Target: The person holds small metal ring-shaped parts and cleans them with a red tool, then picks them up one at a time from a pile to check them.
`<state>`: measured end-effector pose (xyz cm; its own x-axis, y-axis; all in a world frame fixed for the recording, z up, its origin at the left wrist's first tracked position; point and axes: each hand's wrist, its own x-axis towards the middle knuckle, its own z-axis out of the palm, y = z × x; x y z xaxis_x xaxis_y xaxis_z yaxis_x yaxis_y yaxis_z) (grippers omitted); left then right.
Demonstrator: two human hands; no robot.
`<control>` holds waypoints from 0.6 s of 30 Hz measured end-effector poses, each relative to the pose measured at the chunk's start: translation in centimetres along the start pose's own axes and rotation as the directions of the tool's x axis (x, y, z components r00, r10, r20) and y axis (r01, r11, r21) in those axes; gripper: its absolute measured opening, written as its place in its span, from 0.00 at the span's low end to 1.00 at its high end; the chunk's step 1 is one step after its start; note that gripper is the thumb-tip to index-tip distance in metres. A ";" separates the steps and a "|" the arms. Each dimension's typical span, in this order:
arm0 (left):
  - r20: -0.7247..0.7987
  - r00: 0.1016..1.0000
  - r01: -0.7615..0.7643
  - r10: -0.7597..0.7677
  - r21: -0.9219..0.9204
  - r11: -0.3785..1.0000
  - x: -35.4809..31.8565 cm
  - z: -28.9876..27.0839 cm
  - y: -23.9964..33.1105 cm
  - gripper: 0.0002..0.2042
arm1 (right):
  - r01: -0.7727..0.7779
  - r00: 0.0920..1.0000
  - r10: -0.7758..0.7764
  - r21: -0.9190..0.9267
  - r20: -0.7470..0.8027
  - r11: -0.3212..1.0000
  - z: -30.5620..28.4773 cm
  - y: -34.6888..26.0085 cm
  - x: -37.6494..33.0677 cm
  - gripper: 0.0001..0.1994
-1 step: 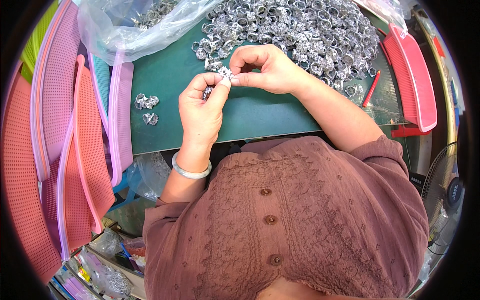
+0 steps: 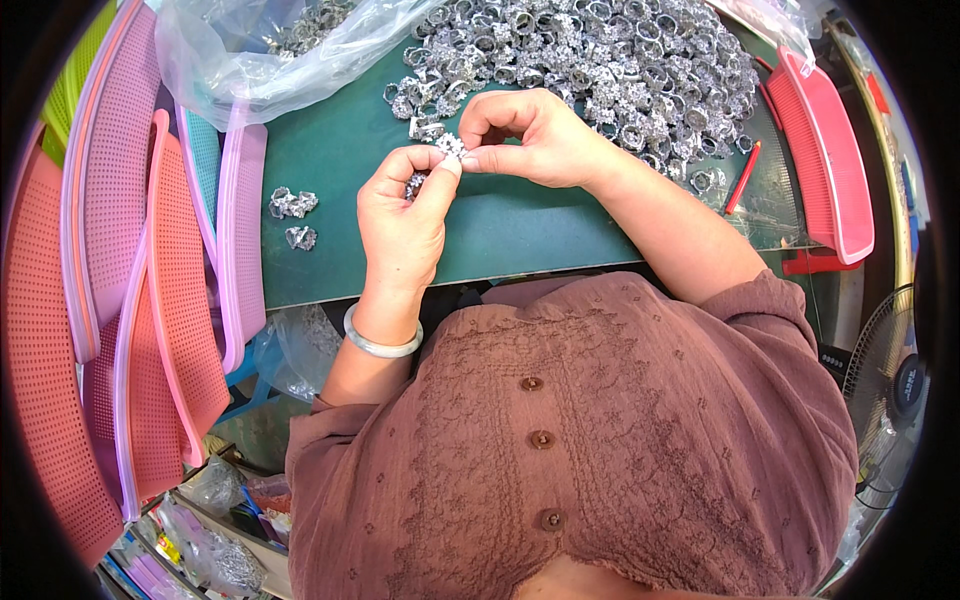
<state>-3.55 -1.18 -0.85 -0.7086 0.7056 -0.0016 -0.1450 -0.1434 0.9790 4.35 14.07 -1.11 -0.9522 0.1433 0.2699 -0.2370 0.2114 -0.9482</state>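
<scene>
Between the thumb and forefinger of my left hand (image 2: 400, 215) is a silver ring (image 2: 450, 146) with a flower-like cluster on top. More silver metal shows inside the curl of those fingers, partly hidden. My right hand (image 2: 535, 140) meets it from the right, thumb and forefinger closed in a pinch at the ring's edge. Just beyond the fingertips lies a loose ring (image 2: 426, 130). A large heap of similar silver rings (image 2: 610, 70) spreads over the far part of the green tabletop (image 2: 340, 240). Two small clumps of rings (image 2: 293, 204) sit apart on the left.
Perforated plastic baskets (image 2: 180, 290) in pink, purple and orange crowd the left edge. A clear plastic bag (image 2: 270, 80) with more rings stands at the far left. On the right are a red pencil-like stick (image 2: 743, 178), a pink basket (image 2: 830, 160) and a fan (image 2: 880, 350).
</scene>
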 end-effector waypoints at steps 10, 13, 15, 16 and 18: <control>0.016 1.000 -0.013 0.012 0.025 1.000 0.1 -0.3 -0.4 0.03 | 0.008 1.000 -0.008 0.001 0.018 1.000 -0.1 0.0 0.0 0.04; 0.014 1.000 -0.016 0.016 0.038 0.999 0.1 -0.3 -0.4 0.03 | 0.011 1.000 -0.011 -0.007 0.017 1.000 -0.1 -0.1 0.0 0.04; 0.013 1.000 -0.019 0.018 0.040 0.999 0.1 -0.2 -0.4 0.03 | 0.009 1.000 -0.009 0.001 0.017 1.000 -0.1 0.0 -0.1 0.04; 0.012 1.000 -0.019 0.018 0.037 0.999 0.1 -0.2 -0.5 0.03 | 0.008 1.000 -0.008 0.005 0.017 1.000 -0.2 0.0 -0.1 0.04; 0.009 1.000 -0.013 0.013 0.033 0.999 0.1 -0.2 -0.5 0.03 | 0.020 1.000 -0.020 -0.009 0.012 1.000 -0.2 0.1 0.0 0.04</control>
<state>-3.71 -1.19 -1.39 -0.7041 0.7099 0.0126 -0.1129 -0.1295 0.9851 4.41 14.25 -1.18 -0.9496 0.1272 0.2864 -0.2540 0.2231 -0.9411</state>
